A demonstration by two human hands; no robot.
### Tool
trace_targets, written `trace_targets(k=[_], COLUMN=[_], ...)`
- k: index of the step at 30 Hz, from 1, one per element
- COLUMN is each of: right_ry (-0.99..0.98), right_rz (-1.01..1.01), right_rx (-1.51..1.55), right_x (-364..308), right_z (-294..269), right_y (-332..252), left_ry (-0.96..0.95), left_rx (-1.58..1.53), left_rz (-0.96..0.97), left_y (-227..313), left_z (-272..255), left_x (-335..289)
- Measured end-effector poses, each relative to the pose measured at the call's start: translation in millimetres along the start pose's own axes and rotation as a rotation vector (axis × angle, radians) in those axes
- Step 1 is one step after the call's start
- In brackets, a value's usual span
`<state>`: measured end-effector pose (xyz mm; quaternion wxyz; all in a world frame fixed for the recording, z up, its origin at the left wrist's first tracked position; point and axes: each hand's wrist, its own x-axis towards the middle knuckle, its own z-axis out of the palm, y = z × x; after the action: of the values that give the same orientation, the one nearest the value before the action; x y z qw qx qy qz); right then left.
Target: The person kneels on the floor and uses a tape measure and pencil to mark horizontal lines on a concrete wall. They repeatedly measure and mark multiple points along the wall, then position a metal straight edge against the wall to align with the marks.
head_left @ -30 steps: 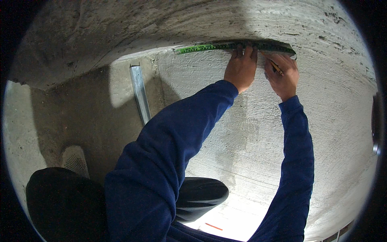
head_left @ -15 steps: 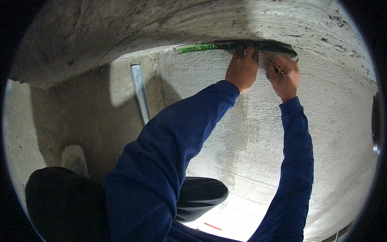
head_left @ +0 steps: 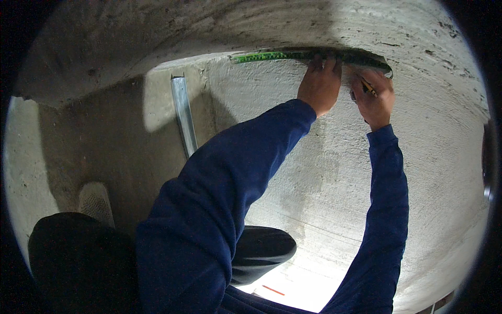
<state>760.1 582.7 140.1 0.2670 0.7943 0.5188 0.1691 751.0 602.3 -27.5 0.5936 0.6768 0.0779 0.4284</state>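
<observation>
A long green ruler-like strip (head_left: pixel 266 55) with dark markings lies along the crease where the rough pale concrete surface (head_left: pixel 324 157) meets the overhanging concrete at the top. My left hand (head_left: pixel 320 90) presses its fingertips onto the strip near the middle, the fingers stretched upward. Just to the right, my right hand (head_left: pixel 377 104) pinches a yellow and black pencil (head_left: pixel 369 88) close to the strip's right part. The pencil's tip is hard to make out in the dim gap.
A U-shaped metal channel (head_left: pixel 183 112) stands out at the left of my left forearm. My dark-trousered knees (head_left: pixel 264 251) and a light perforated shoe (head_left: pixel 96 204) fill the lower left. A thin red stick-like object (head_left: pixel 273 290) lies at the bottom on bright ground.
Both hands and the strip appear slightly farther right and up in the picture, while the channel shifts a little too. The pencil stays in my right hand.
</observation>
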Motion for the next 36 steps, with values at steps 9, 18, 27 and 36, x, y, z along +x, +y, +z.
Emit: trace_targets(k=[9, 18, 27, 36], right_ry=[-0.023, -0.005, -0.039, -0.005], right_rz=[0.022, 0.016, 0.053, 0.027], right_rx=[-0.019, 0.0, -0.043, 0.034], right_x=[1.1, 0.5, 2.2, 0.7], right_z=[-2.7, -2.3, -4.6, -4.3], right_y=[-5.0, -2.3, -7.9, -4.4], left_ry=[-0.04, -0.024, -0.05, -0.013], left_rx=[-0.003, 0.005, 0.016, 0.013], left_rz=[-0.002, -0.006, -0.001, 0.002], left_y=[0.1, -0.1, -0.3, -0.7], left_z=[0.1, 1.3, 1.8, 2.1], left_x=[1.8, 3.0, 1.6, 2.3])
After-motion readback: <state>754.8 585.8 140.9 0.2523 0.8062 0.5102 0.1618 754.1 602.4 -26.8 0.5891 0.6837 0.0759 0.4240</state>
